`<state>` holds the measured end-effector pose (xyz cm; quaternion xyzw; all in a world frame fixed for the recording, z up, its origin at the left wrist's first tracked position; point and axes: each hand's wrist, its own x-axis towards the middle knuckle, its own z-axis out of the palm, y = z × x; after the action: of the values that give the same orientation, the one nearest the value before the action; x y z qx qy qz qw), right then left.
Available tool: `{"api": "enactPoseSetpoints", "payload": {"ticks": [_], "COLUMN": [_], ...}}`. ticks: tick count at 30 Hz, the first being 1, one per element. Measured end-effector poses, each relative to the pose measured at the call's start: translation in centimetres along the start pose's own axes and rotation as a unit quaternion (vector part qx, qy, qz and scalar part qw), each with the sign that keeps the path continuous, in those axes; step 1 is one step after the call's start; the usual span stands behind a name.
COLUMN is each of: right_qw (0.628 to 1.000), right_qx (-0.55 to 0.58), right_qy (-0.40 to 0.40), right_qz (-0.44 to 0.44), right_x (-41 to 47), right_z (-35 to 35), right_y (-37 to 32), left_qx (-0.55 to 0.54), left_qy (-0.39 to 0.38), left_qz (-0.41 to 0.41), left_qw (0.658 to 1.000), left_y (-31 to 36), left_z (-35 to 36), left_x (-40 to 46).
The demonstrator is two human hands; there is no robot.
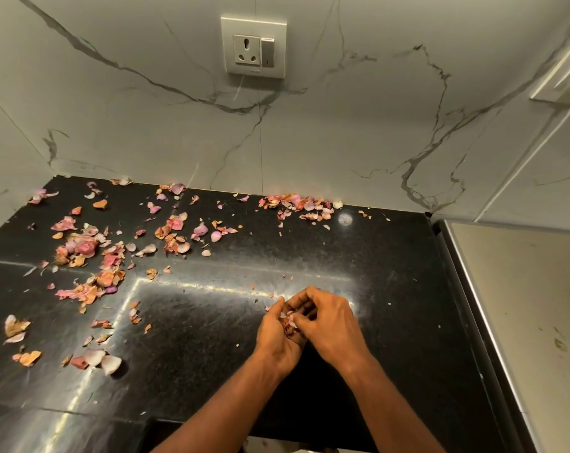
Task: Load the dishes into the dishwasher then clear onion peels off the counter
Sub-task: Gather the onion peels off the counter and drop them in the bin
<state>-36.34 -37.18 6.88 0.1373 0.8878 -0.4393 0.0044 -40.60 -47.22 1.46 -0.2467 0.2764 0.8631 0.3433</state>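
Pink and orange onion peels lie scattered over the black stone counter (391, 266). The thickest patch of peels (90, 256) is at the left, and a smaller heap (298, 204) sits against the back wall. My left hand (277, 338) is cupped with curled fingers, holding a small bunch of gathered peels (288, 320). My right hand (329, 325) meets it from the right, fingers curled over the same bunch and pinching peels into the left palm. Both hands hover just above the counter, right of its middle.
A marble-pattern wall backs the counter, with a power socket and switch (253, 46) above. A steel-topped appliance (519, 305) stands flush at the counter's right edge. A second outlet with a plug and cable (568, 83) is at the upper right. No dishes or dishwasher in view.
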Motion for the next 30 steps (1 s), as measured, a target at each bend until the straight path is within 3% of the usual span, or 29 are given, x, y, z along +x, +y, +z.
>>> {"api": "enactPoseSetpoints", "payload": {"ticks": [7,12,16,20,21,22,24,25,26,28,30], "right_qw": [0.999,0.989,0.993,0.995,0.994,0.992,0.986,0.983,0.980,0.976,0.972], "right_qx": [-0.034,-0.090,0.031,0.096,0.086,0.073,0.022,-0.008,-0.031,-0.053,-0.055], "right_qy": [-0.021,-0.108,-0.081,0.037,0.064,0.084,0.108,0.115,0.117,0.122,0.130], "right_qz": [-0.026,-0.054,-0.076,0.007,0.036,0.064,0.123,0.142,0.156,0.174,0.187], "right_x": [0.5,0.7,1.7,4.6,5.9,7.2,10.1,11.7,13.5,17.1,20.6], "right_z": [-0.4,-0.8,-1.5,-3.0,-3.6,-4.4,-5.7,-6.3,-6.8,-7.9,-8.7], "right_y": [0.7,0.4,0.6,3.1,4.1,4.9,6.6,7.3,8.1,9.3,10.7], "left_qx": [-0.031,-0.043,-0.072,0.023,0.099,0.218,0.466,0.521,0.526,0.494,0.503], "left_qy": [0.068,0.097,0.063,0.084,0.101,0.123,0.120,0.112,0.105,0.099,0.078], "left_qz": [0.015,-0.005,0.008,0.099,0.147,0.207,0.303,0.316,0.318,0.313,0.326], "left_qw": [0.997,0.994,0.995,0.991,0.979,0.946,0.823,0.785,0.781,0.805,0.796], "left_y": [0.5,1.4,4.0,8.2,9.5,10.8,12.9,13.8,14.5,15.2,15.3], "left_z": [0.7,1.4,1.6,1.8,1.8,1.6,0.6,0.1,-0.6,-1.6,-1.9], "left_x": [2.0,4.1,6.5,8.9,9.3,9.8,10.8,11.4,12.1,13.2,13.6]}}
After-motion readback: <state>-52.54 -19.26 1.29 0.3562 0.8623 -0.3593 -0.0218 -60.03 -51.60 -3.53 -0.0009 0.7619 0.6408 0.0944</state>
